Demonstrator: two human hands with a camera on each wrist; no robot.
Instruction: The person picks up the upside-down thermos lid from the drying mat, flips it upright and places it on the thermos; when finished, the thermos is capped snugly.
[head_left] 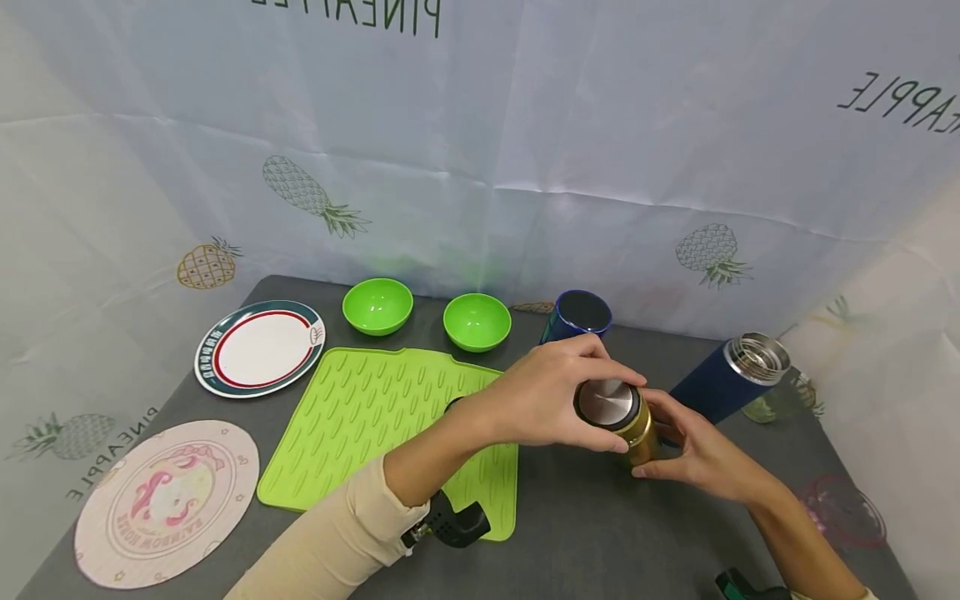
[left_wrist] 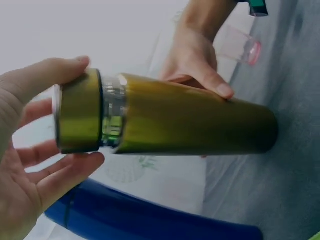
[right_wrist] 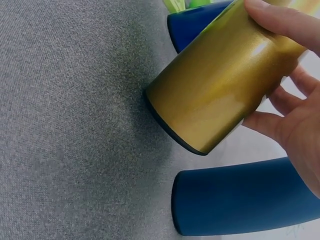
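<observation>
A: Where was the gold flask?
B: Standing on the grey table, right of the green mat, just in front of two blue flasks.

A: Left hand?
B: Fingers curled round the flask's lid. The left wrist view showed the thumb on one side of the lid and the fingers on the other, with a silver neck band visible between lid and body.

A: Right hand?
B: Wrapped round the flask body, thumb and fingers on opposite sides. The base touched the table.

A: The blue flasks?
B: One blue flask stood behind, its mouth open. The other blue flask was just right of the gold one, with a steel rim at its top.

A: Other stuff?
B: Two green bowls at the back, a plate at back left, a round pink mat at front left.
</observation>
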